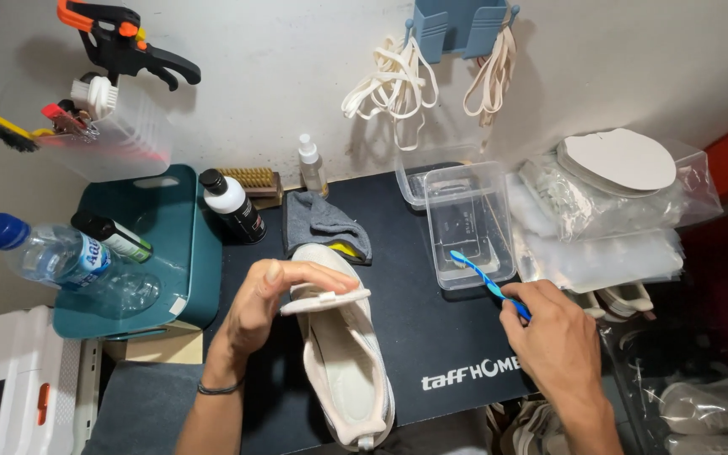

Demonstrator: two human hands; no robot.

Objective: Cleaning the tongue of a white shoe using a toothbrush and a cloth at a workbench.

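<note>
Hands [267, 307] on shoe [347, 371], mid-mat [431, 337]

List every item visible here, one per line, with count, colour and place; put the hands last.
shoe: 1, off-white, centre of black mat
black mat: 1, black, under the shoe
toothbrush: 1, blue, over the clear box's near edge
clear box: 1, transparent, right of shoe
grey cloth: 1, grey, behind the shoe
black bottle: 1, black with white label, left of cloth
spray bottle: 1, clear, by the wall
water bottle: 1, clear, blue cap, on teal tray
teal tray: 1, teal, left
laces: several, white, hanging on wall
clamp: 1, black and orange, top left
left hand: holding the shoe's tongue
right hand: fingers gripping the toothbrush
</note>
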